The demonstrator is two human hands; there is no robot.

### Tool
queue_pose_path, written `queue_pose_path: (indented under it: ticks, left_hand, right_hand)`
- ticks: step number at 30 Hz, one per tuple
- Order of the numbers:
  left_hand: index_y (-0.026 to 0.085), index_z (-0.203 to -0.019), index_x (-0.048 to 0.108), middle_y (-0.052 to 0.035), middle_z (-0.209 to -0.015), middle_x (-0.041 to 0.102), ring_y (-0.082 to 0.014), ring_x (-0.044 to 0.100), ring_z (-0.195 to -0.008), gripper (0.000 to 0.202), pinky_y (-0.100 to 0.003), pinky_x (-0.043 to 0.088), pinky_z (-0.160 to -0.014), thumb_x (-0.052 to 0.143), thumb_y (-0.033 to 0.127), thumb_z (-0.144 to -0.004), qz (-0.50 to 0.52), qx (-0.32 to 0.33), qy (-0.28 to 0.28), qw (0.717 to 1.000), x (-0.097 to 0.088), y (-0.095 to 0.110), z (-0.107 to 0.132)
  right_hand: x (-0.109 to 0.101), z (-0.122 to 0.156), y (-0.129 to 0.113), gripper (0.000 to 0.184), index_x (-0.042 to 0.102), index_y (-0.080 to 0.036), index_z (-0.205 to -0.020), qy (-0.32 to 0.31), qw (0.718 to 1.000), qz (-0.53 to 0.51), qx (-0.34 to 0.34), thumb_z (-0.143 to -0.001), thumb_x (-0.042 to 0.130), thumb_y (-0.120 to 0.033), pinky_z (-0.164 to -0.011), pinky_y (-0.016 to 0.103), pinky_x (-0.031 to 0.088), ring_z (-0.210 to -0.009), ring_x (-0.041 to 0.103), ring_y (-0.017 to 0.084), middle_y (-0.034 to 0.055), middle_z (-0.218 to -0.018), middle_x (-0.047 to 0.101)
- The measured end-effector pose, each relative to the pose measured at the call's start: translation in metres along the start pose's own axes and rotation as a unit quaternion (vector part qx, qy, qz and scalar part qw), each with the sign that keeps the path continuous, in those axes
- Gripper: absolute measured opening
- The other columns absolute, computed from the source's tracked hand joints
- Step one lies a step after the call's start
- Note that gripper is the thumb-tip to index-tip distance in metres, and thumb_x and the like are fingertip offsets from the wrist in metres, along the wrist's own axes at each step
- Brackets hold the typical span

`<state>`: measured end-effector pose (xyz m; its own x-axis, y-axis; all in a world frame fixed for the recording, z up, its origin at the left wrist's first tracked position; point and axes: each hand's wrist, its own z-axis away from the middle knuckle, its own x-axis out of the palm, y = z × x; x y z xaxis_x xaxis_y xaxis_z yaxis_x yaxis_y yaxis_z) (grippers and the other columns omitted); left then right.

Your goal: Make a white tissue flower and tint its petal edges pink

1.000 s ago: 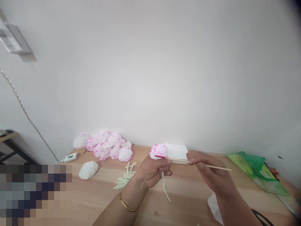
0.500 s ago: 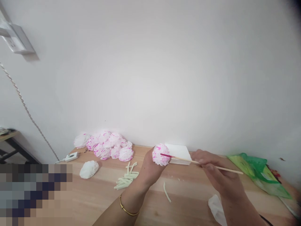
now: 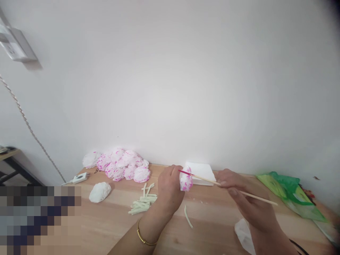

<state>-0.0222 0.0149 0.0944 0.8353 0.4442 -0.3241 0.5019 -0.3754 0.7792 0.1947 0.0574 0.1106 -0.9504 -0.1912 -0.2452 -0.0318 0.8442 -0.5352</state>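
My left hand is closed round the base of a white tissue paper flower with pink-streaked edges, now seen from the side. Between the fingers of my right hand is a thin wooden stick with a dark pink tip, pinched near its middle. That tip lies across the top of the flower; whether it presses on the paper I cannot tell. Behind the flower sits a stack of white tissue paper. A crumpled white tissue piece lies partly hidden below my right wrist.
Several pink-edged paper flowers are heaped by the wall at left, with a plain white one in front. Pale green strips and one loose strip lie nearby. A white plug and a green mesh bag flank the table.
My left hand has turned the flower so that its face points to the right instead of toward me. The stick's tip has shifted slightly up and left, its rear end slightly lower.
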Motion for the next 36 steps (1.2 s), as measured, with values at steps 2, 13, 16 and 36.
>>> queue_pose_path:
  ticks: [2, 13, 16, 36]
  left_hand:
    - [0.024, -0.080, 0.063, -0.0064, -0.073, 0.053, -0.0242, 0.046, -0.075, 0.025, -0.030, 0.028, -0.071, 0.057, 0.003, -0.067, -0.018, 0.010, 0.003, 1.000, 0.000, 0.000, 0.000]
    - [0.023, -0.128, 0.047, -0.0116, -0.107, 0.061, -0.0274, 0.054, -0.098, 0.053, -0.036, 0.035, -0.084, 0.049, 0.007, -0.078, -0.068, 0.041, -0.063, 0.995, -0.003, 0.000, -0.002]
    - [0.022, -0.129, 0.046, -0.0135, -0.119, 0.058, -0.0284, 0.053, -0.110, 0.053, -0.038, 0.036, -0.091, 0.050, 0.009, -0.078, -0.003, 0.040, -0.079, 0.996, -0.003, 0.000, 0.000]
    - [0.011, -0.139, 0.026, -0.0069, -0.089, 0.056, -0.0195, 0.058, -0.076, 0.061, -0.030, 0.043, -0.061, 0.048, 0.009, -0.083, -0.415, 0.085, -0.117, 0.898, 0.030, 0.007, 0.018]
  right_hand:
    - [-0.002, -0.002, -0.003, 0.018, 0.067, -0.025, -0.095, -0.016, 1.000, 0.006, -0.012, -0.085, 0.055, -0.016, -0.076, 0.042, 0.048, -0.085, 0.062, 0.024, 0.0065, -0.084, 0.066]
    - [0.001, -0.001, -0.014, 0.023, 0.065, -0.026, -0.101, 0.020, 0.998, 0.051, -0.028, -0.089, 0.047, -0.018, -0.076, 0.042, 0.048, -0.086, 0.061, 0.024, 0.0066, -0.086, 0.064]
    - [0.007, -0.001, -0.016, 0.025, 0.063, -0.024, -0.103, 0.019, 0.994, 0.097, -0.036, -0.092, 0.041, -0.019, -0.074, 0.039, 0.047, -0.083, 0.061, 0.023, 0.0062, -0.082, 0.064]
    - [0.050, 0.000, -0.020, 0.007, 0.063, -0.019, -0.080, -0.049, 0.948, 0.310, 0.047, -0.081, 0.059, -0.025, -0.068, 0.033, 0.034, -0.072, 0.044, 0.017, 0.0014, -0.073, 0.044]
